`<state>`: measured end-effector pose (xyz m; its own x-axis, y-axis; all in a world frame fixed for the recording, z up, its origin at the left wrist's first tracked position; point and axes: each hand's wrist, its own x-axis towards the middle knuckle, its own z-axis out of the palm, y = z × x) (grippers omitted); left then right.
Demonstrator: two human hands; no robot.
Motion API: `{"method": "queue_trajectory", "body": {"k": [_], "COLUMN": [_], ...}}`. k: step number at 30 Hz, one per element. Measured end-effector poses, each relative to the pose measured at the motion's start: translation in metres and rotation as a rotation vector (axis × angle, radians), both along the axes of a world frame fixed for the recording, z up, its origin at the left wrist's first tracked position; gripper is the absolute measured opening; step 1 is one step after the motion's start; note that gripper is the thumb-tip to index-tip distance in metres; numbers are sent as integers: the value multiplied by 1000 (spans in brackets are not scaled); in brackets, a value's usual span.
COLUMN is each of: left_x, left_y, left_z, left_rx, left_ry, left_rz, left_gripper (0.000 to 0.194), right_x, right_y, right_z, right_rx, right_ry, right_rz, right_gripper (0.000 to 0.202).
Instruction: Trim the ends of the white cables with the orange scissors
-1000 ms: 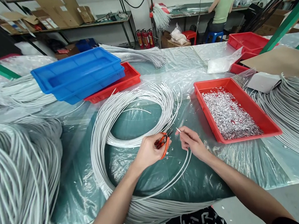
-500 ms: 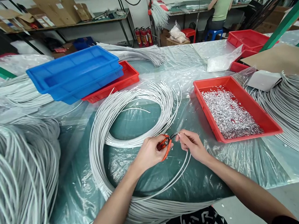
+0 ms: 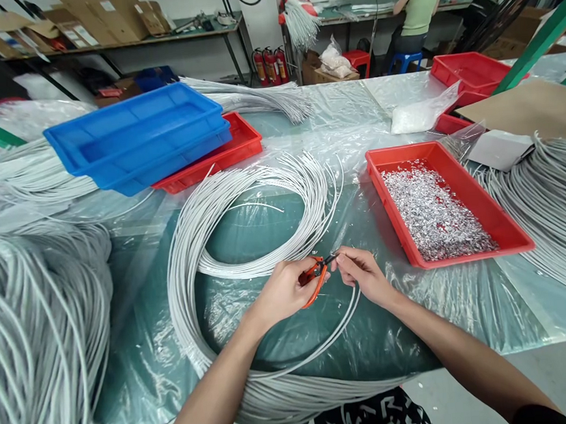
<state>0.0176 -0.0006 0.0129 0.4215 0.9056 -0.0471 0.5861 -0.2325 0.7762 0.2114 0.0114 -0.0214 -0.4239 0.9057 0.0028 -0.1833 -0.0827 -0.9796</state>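
My left hand [image 3: 289,288] is wrapped round a small pair of orange-handled snips [image 3: 319,276], whose dark blades point right. Their tips touch or nearly touch the fingertips of my right hand [image 3: 361,272]. That hand pinches the end of a light grey cable [image 3: 352,311], which curves down and left from under my fingers into a large coil [image 3: 184,298]. The cable tip itself is too small to make out between blades and fingers. Behind my hands, many white cable ends [image 3: 311,190] fan out from the coiled bundle on the plastic-covered table [image 3: 145,327].
At right stands a red tray [image 3: 463,262] of small shiny metal bits. Blue trays [image 3: 135,142] rest on a red tray [image 3: 243,143] at back left. Thick cable bundles lie at left [image 3: 42,335] and right [image 3: 558,216]. A person [image 3: 419,12] sits at the far bench.
The snips have tilted slightly, and their blades look closer together at my right fingertips. Both hands stay in nearly the same place.
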Motion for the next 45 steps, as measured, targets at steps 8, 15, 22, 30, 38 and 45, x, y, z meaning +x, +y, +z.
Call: {"method": "queue_trajectory", "body": {"k": [8, 15, 22, 30, 38, 45], "left_x": [-4, -3, -4, -5, 0, 2], "left_y": [1, 1, 2, 1, -1, -3], "left_z": [-1, 2, 3, 2, 9, 2], "left_rx": [-14, -77, -107, -149, -354, -440], "left_ry": [0, -51, -72, -116, -246, -318], "left_rz": [-30, -30, -48, -60, -75, -42], "left_gripper": [36, 41, 40, 37, 37, 35], "right_x": [3, 7, 9, 10, 9, 2], "right_y": [2, 6, 8, 7, -4, -9], "right_z": [6, 7, 7, 14, 14, 7], "right_rx": [-30, -175, -100, 12, 593, 896], "right_ry": [15, 155, 112, 15, -296, -514], "right_rz": [54, 111, 117, -1, -262, -470], "right_gripper": [42, 33, 35, 35, 17, 14]}}
